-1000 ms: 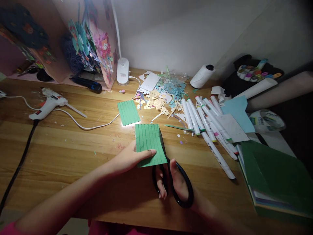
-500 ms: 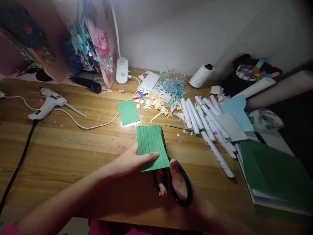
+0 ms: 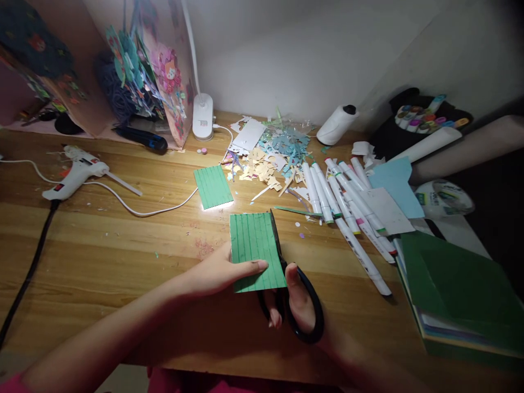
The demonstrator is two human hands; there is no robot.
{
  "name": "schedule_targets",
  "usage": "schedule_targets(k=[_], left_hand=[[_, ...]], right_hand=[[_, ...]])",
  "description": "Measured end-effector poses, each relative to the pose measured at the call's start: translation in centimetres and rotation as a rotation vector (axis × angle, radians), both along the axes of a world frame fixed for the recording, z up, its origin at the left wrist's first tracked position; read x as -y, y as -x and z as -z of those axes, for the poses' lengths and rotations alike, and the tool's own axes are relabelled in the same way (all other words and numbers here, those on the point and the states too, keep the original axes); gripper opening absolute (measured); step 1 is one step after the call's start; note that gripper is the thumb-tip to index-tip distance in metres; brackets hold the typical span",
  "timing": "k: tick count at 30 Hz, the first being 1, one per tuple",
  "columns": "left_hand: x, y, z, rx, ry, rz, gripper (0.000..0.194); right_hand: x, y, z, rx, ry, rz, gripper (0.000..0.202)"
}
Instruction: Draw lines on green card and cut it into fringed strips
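Observation:
My left hand (image 3: pixel 221 270) pinches a green card (image 3: pixel 254 237) with dark parallel lines, thumb on top and fingers hidden beneath. In my right hand (image 3: pixel 301 300) are black-handled scissors (image 3: pixel 318 316), with the thumb through one loop and fingers through the other. The scissors' blade lies along the card's right edge; the other blade is hidden under the card. A second lined green card (image 3: pixel 213 186) rests on the table beyond my left hand. A thin green strip (image 3: pixel 297 211) lies near the markers.
Paper scraps (image 3: pixel 262 164) are heaped by the wall. Several white markers (image 3: pixel 356 196) lie to the right, near a stack of green sheets (image 3: pixel 462 295). At left is a glue gun (image 3: pixel 76 174) with a black cable (image 3: pixel 28 278). A white lamp base (image 3: pixel 203 117) stands behind.
The upper scissor blade shows more clearly beside the card's right edge, swung slightly away from it. The held card and both hands have shifted slightly right in view.

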State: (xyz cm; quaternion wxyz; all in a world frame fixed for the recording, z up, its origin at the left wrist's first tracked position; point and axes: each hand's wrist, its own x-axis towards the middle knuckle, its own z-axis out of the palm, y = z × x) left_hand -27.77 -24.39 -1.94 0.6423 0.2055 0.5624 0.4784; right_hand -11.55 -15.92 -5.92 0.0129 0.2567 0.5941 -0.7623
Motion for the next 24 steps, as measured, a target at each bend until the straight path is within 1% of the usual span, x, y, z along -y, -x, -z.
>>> schedule_targets(k=[3, 7, 10, 12, 15, 17, 19, 21, 22, 24], left_hand=[[0.0, 0.0, 0.1, 0.005, -0.011, 0.005, 0.032], [-0.1, -0.2, 0.1, 0.073, -0.041, 0.074, 0.030], [-0.1, -0.4, 0.2, 0.081, -0.061, 0.074, 0.029], [-0.2, -0.6, 0.2, 0.080, -0.089, 0.071, 0.028], [-0.3, -0.5, -0.2, 0.009, -0.105, 0.026, 0.029], [-0.3, -0.2, -0.5, -0.095, -0.090, -0.025, 0.031], [-0.3, 0.3, -0.8, -0.196, -0.060, -0.086, 0.033], [-0.3, 1.0, -1.1, -0.266, -0.044, -0.158, 0.035], [-0.2, 1.3, -1.1, -0.294, -0.048, -0.193, 0.036], [-0.1, 2.0, -1.2, -0.342, -0.063, -0.233, 0.040]], right_hand=[[-0.1, -0.1, -0.1, -0.007, -0.040, -0.008, 0.085], [-0.2, -0.1, -0.4, -0.018, -0.098, 0.030, 0.085], [-0.3, 0.1, -0.6, 0.004, -0.081, 0.041, 0.083], [-0.5, 0.3, -0.7, 0.022, -0.067, 0.074, 0.083], [-0.9, 0.7, -0.9, 0.010, -0.081, 0.154, 0.081], [-1.0, 1.0, -1.0, -0.029, -0.034, 0.170, 0.080], [-0.8, 1.0, -1.0, -0.062, 0.071, 0.134, 0.079], [-0.4, 0.7, -0.8, -0.082, 0.172, 0.063, 0.076], [-0.2, 0.5, -0.7, -0.092, 0.196, 0.025, 0.074], [0.2, 0.0, -0.6, -0.086, 0.186, -0.066, 0.071]])
